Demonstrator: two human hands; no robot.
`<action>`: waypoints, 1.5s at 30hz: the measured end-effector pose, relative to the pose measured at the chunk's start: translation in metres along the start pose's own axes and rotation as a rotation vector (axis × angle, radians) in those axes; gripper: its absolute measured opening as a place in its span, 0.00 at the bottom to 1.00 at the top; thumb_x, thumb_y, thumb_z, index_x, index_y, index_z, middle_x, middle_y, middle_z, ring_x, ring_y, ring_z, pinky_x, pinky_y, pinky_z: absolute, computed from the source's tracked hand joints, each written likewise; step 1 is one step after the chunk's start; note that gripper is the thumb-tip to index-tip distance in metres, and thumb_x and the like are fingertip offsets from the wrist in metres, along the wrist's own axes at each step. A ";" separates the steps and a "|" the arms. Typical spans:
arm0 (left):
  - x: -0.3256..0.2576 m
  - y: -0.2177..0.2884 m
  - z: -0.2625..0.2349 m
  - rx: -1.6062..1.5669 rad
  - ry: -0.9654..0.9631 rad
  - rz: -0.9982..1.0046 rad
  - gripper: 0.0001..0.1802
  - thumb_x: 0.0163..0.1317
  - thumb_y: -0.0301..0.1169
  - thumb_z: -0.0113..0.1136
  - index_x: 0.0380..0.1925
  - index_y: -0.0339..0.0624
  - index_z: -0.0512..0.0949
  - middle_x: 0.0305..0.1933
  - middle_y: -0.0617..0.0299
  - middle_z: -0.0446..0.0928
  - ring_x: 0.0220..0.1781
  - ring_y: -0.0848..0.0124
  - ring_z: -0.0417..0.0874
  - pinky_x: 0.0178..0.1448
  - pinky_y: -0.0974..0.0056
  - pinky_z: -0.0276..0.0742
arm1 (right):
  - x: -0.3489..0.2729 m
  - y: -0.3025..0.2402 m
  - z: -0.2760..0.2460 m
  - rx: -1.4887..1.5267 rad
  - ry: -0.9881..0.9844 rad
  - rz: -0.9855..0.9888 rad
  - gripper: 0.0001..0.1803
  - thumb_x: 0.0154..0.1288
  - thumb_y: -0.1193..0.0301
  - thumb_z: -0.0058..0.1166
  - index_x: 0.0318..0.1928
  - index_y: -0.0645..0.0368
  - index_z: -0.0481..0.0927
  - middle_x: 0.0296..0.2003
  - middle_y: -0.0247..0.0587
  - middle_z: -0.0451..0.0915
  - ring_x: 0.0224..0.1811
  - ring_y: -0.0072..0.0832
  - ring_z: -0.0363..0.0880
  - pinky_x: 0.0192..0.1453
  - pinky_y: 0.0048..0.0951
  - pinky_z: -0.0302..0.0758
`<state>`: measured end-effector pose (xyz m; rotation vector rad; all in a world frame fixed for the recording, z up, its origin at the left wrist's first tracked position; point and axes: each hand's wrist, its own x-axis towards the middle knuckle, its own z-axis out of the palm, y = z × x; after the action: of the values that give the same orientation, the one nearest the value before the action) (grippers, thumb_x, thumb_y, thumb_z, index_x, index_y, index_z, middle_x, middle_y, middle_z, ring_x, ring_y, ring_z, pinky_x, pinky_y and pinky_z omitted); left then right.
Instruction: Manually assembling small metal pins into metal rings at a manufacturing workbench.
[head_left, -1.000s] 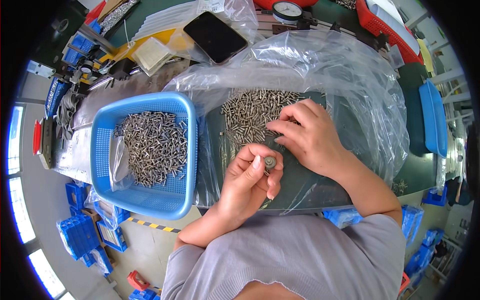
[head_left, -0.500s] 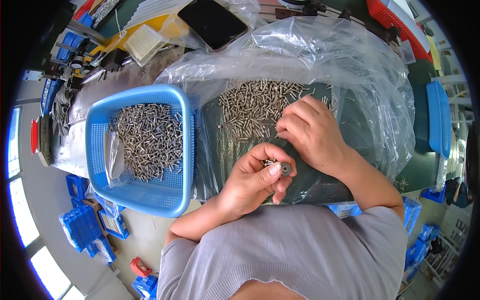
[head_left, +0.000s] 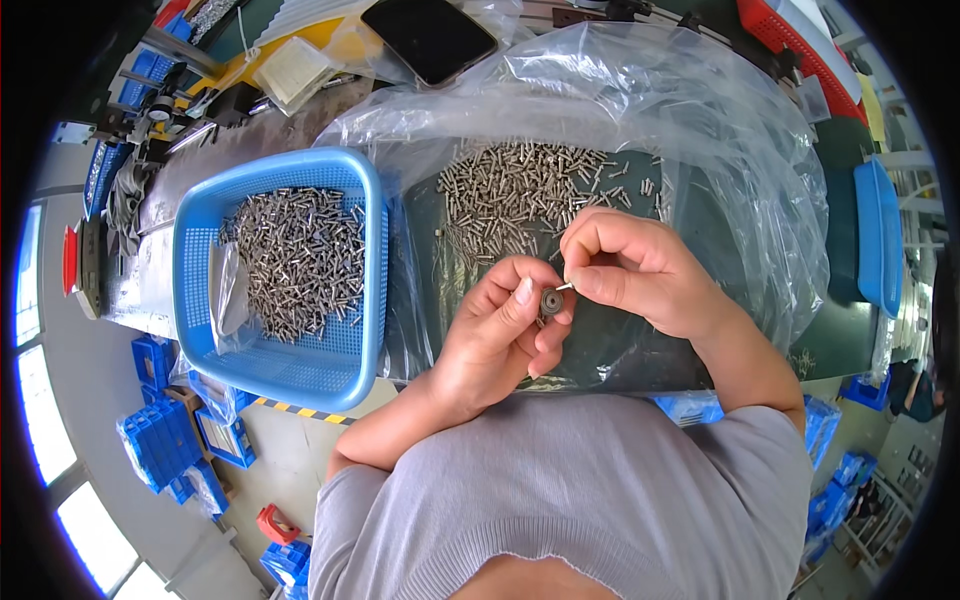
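Observation:
My left hand (head_left: 485, 335) is closed around a small round dark-grey metal part (head_left: 551, 301) with a ringed end face and a hole in the middle. Between the thumb and fingertips of my right hand (head_left: 645, 275) is a thin, shiny metal pin (head_left: 566, 287), its tip close beside the round part. Whether the two touch, I cannot tell. Just beyond both hands a loose pile of small metal pins (head_left: 505, 195) lies on clear plastic over the dark green table. To the left, a blue plastic basket (head_left: 376, 280) holds many more short metal pieces (head_left: 300, 260).
A clear plastic bag (head_left: 650, 75) spreads across the table's far side and right. At the back are a black phone (head_left: 430, 38) and a small clear case (head_left: 293, 75). Red (head_left: 800, 55) and blue (head_left: 877, 235) trays stand to the right. Blue crates (head_left: 160, 450) sit on the floor at left.
My right hand has moved from the pile's near edge toward my left hand, and a pin now shows in its fingertips. My left hand has tilted the round part's face slightly.

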<state>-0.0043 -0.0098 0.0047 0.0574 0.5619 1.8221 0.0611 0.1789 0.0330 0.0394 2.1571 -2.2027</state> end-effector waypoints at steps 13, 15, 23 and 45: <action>0.000 -0.002 -0.001 0.019 0.044 0.001 0.10 0.69 0.39 0.50 0.43 0.46 0.70 0.35 0.62 0.73 0.26 0.79 0.64 0.25 0.74 0.61 | -0.002 -0.009 0.006 -0.130 -0.033 -0.016 0.06 0.61 0.73 0.56 0.31 0.62 0.75 0.32 0.33 0.72 0.33 0.21 0.69 0.38 0.23 0.66; 0.000 -0.002 0.000 0.019 0.048 0.001 0.10 0.69 0.39 0.50 0.42 0.46 0.70 0.35 0.62 0.73 0.26 0.79 0.64 0.25 0.74 0.61 | -0.003 -0.009 0.006 -0.124 -0.034 -0.020 0.06 0.61 0.73 0.56 0.31 0.62 0.75 0.32 0.34 0.72 0.33 0.21 0.69 0.38 0.23 0.66; 0.002 -0.002 0.001 0.028 0.056 0.004 0.10 0.69 0.39 0.50 0.41 0.46 0.70 0.34 0.62 0.72 0.25 0.79 0.63 0.25 0.74 0.59 | -0.002 -0.007 0.004 -0.130 -0.017 -0.035 0.06 0.60 0.73 0.58 0.32 0.61 0.75 0.32 0.34 0.72 0.33 0.21 0.69 0.38 0.22 0.66; -0.001 -0.003 -0.001 -0.029 0.076 0.045 0.13 0.70 0.40 0.48 0.46 0.44 0.70 0.37 0.61 0.72 0.33 0.75 0.70 0.31 0.70 0.67 | 0.004 -0.005 0.004 -0.464 0.048 -0.359 0.09 0.49 0.76 0.64 0.33 0.58 0.79 0.33 0.36 0.75 0.38 0.32 0.73 0.42 0.29 0.70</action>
<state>-0.0018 -0.0103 0.0031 -0.0191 0.5921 1.8823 0.0573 0.1749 0.0380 -0.3435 2.8307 -1.7895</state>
